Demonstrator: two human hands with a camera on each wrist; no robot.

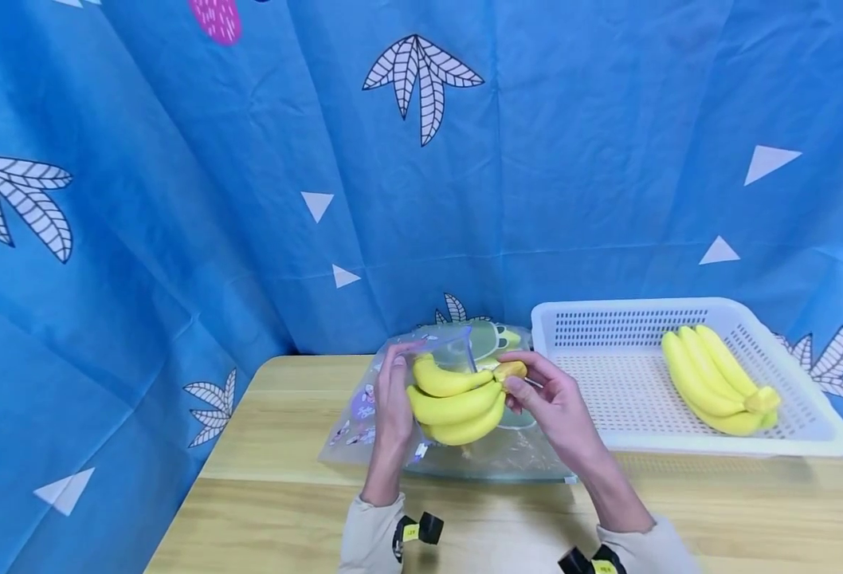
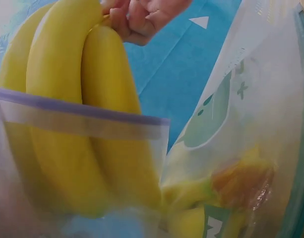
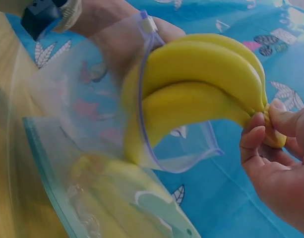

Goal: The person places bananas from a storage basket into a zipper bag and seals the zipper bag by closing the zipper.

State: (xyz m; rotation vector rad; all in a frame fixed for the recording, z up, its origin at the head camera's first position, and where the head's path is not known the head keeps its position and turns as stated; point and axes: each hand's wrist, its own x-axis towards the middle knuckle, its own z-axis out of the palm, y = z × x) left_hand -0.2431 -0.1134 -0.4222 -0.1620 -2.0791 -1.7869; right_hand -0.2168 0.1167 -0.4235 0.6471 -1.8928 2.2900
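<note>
A bunch of yellow bananas (image 1: 453,408) is tilted above the table, its lower ends inside the mouth of a clear zip bag with a purple rim (image 3: 141,94). My right hand (image 1: 554,406) pinches the bunch by its stem (image 3: 273,136), outside the bag. On the other side, my left hand (image 1: 393,406) holds the purple-rimmed bag by its edge, beside the banana tips; the bag partly veils this hand in the right wrist view. Just below, a second clear bag with a green edge (image 3: 48,181) has bananas (image 3: 112,198) inside it.
At the right stands a white perforated basket (image 1: 586,442) with another banana bunch (image 1: 715,383) in it. The bags are over a light wooden table (image 1: 271,510). A blue patterned cloth (image 1: 579,183) hangs behind and at the left.
</note>
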